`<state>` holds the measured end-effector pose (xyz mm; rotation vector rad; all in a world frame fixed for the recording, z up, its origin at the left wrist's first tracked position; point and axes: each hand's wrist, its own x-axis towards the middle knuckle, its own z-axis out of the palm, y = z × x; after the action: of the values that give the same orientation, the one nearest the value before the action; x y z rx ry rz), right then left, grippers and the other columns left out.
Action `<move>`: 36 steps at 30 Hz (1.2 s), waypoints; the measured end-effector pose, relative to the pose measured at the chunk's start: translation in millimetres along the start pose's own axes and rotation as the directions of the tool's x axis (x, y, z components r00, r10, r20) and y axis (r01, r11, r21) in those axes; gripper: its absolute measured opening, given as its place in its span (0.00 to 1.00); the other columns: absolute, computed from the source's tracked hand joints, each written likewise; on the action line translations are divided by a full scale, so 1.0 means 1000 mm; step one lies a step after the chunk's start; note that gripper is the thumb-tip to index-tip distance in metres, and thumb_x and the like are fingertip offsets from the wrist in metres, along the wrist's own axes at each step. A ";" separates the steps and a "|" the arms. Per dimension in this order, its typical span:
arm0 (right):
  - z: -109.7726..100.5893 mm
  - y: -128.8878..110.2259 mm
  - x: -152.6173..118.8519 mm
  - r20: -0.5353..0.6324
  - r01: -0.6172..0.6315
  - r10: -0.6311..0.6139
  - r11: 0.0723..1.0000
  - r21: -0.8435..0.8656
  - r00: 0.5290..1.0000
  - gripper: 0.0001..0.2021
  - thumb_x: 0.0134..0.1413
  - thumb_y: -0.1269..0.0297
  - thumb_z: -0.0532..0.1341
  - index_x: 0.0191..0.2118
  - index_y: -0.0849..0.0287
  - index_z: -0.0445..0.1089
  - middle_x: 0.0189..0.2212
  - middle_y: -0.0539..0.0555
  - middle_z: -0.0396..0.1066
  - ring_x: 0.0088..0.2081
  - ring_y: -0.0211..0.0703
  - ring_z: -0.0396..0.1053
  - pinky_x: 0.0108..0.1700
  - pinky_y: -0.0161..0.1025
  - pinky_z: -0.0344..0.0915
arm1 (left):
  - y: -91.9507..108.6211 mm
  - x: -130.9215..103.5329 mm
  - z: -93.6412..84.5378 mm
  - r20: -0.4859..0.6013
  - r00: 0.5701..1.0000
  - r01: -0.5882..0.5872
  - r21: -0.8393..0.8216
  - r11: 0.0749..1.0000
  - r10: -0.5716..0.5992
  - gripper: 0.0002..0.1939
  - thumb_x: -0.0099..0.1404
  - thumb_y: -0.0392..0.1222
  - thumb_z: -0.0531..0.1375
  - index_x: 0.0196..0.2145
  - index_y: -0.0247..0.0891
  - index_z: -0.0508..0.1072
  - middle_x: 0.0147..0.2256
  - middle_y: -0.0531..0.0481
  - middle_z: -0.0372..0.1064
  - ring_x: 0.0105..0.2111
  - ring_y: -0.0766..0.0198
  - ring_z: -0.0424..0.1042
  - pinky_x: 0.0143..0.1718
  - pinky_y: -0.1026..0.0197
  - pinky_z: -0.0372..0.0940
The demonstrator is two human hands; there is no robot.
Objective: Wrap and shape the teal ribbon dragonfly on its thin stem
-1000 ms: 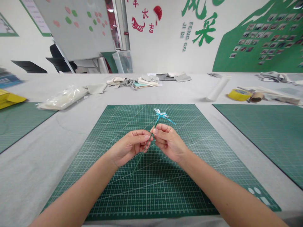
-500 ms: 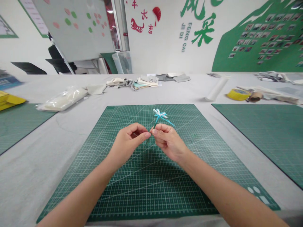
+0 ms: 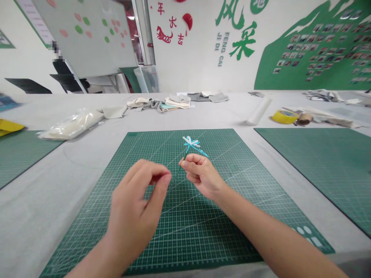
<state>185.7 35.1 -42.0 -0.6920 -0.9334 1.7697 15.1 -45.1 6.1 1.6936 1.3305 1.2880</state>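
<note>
My right hand [image 3: 203, 173] pinches the thin green stem of a small beaded flower [image 3: 190, 142] between thumb and fingertips. White beads form its petals, and light blue strips spread out below them, one reaching down to the right. The stem's lower end pokes out under my fingertips. To the left and nearer to me is my left hand [image 3: 139, 204], thumb and fingertips pressed together, apart from the stem. Whatever may be between those fingertips is too small to make out. Both hands are above a green gridded cutting mat [image 3: 179, 247].
More cutting mats lie at the right [image 3: 324, 162] and left [image 3: 26, 154]. Farther back are a clear plastic bag [image 3: 72, 123], folded cloths [image 3: 176, 101], a white roll [image 3: 259, 111], yellow tape [image 3: 285, 117] and a cardboard tube [image 3: 304, 119]. A whiteboard [image 3: 87, 42] stands behind the table.
My left hand has drawn away from the stem, toward me and to the left, its fingertips still together. My right hand keeps its hold on the flower. The view has shifted slightly.
</note>
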 end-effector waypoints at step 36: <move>0.009 0.011 -0.023 0.426 0.441 -0.612 -0.136 -0.887 0.667 0.09 0.61 0.70 0.55 0.34 0.60 0.73 0.22 0.49 0.68 0.23 0.34 0.62 0.28 0.35 0.56 | -0.043 0.053 0.026 0.123 0.956 0.286 -0.190 0.939 -0.266 0.08 0.62 0.42 0.59 0.28 0.37 0.68 0.22 0.57 0.62 0.18 0.74 0.53 0.18 0.67 0.48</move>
<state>181.2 8.2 -45.3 -0.9669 -1.9646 0.0369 25.4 20.6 -24.2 1.3546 1.2784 1.1239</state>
